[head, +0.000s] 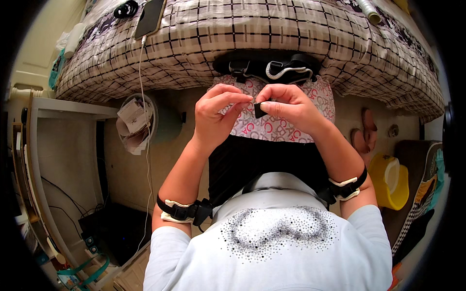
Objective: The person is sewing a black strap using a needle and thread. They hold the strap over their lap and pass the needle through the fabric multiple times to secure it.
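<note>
Both hands are raised over a white cloth with a pink and grey letter print, spread on my lap. Between the thumb and index finger of my right hand is a small black piece, perhaps fabric or a strap end. My left hand is close beside it, thumb and index fingertips nearly together. Whether something thin sits between those fingertips is too small to tell. Just beyond the cloth, black straps with buckles and white piping lie against the bed's side.
A checked bedspread covers the bed ahead, bearing a phone on a white charging cable. Left are a bin of papers and a white desk frame. Slippers and a yellow bucket stand right.
</note>
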